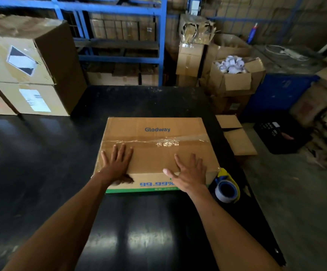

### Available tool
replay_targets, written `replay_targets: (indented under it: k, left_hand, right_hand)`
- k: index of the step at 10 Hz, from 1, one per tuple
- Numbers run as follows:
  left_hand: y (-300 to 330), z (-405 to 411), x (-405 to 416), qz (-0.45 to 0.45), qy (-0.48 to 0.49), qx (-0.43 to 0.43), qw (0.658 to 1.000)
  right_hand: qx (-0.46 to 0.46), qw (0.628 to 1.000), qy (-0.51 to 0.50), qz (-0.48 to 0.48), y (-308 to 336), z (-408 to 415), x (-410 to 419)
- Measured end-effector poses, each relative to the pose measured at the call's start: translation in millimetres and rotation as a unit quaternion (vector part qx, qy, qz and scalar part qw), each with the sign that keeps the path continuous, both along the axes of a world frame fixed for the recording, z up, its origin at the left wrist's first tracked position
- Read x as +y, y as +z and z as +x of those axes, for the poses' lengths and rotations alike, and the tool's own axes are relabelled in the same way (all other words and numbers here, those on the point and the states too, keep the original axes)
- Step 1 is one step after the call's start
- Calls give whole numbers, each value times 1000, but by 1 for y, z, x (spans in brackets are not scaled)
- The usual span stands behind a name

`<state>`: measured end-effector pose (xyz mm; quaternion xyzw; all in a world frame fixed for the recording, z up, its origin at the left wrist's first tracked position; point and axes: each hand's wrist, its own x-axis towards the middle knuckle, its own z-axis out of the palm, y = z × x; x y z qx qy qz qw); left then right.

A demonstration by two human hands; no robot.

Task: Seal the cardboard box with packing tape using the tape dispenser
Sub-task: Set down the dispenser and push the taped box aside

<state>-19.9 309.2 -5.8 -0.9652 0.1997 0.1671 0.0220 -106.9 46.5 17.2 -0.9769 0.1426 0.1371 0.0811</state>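
Note:
A closed cardboard box [154,153] printed "Glodway" lies flat on the black table [41,163]. A strip of clear packing tape [158,140] runs across its top seam from left to right. My left hand [117,163] rests flat on the near left of the lid, fingers spread, thumb over the front edge. My right hand [190,171] lies flat on the near right of the lid, fingers spread. A blue and yellow tape dispenser [226,187] sits on the table against the box's near right corner, a little right of my right wrist. Neither hand holds it.
Stacked large cartons [25,71] stand on the table's far left. Blue shelving [119,45] full of boxes rises behind. Open cartons [235,75], one holding white rolls, stand at the right beyond the table. A flattened box [237,137] and a black crate [280,133] lie on the floor at the right.

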Motion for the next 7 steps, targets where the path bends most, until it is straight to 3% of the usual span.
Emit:
replay_targets:
  k: [4, 5, 6, 7]
  left_hand:
    - [-1, -3, -4, -20, 27, -10, 999]
    - [-6, -13, -6, -9, 36, -49, 998]
    - [-12, -39, -8, -72, 56, -143, 986]
    - [-37, -115, 8, -206, 68, -257, 942]
  right_hand:
    - [5, 1000, 3, 0, 4, 4, 1]
    - [10, 1000, -1, 8, 1, 2, 0]
    - [14, 999, 0, 47, 5, 4, 2]
    - [-154, 982, 19, 110, -4, -41, 0]
